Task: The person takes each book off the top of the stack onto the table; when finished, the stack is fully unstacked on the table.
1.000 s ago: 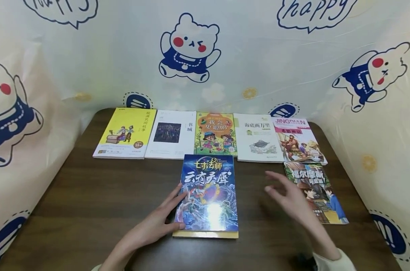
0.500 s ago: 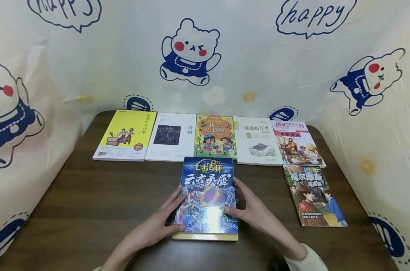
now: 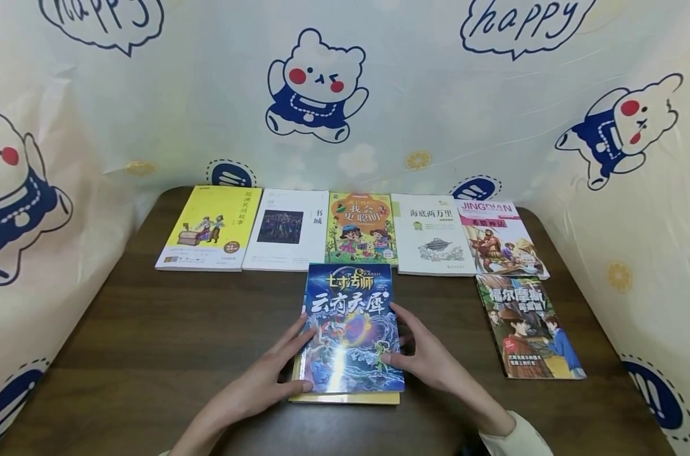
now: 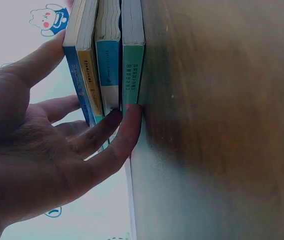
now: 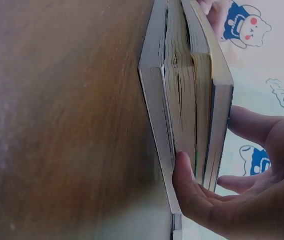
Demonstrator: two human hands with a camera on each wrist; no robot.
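A stack of several books lies mid-table, topped by a glossy blue book [image 3: 351, 297]. A yellow-edged book [image 3: 356, 398] shows just beneath it. My left hand [image 3: 261, 380] rests along the stack's left side, thumb at the near corner. In the left wrist view its fingers touch the spines, including a green spine [image 4: 131, 72] at the bottom. My right hand [image 3: 433, 358] holds the blue book's right side, thumb on the cover and fingers at the edge. The right wrist view shows one fingertip against the page edges [image 5: 180, 95] of the lower books.
Behind the stack runs a row of books: a yellow book [image 3: 211, 225], a white book [image 3: 299, 253], an orange-green book [image 3: 361, 250], another white book [image 3: 436, 228] and a pink-topped book [image 3: 501, 244]. A detective-cover book [image 3: 530, 329] lies at right. A printed curtain [image 3: 425, 101] borders the brown table [image 3: 123, 354].
My right hand has come left from beside the detective-cover book to the stack. The blue book's near end has shifted slightly right over the yellow-edged one. My left hand has stayed put.
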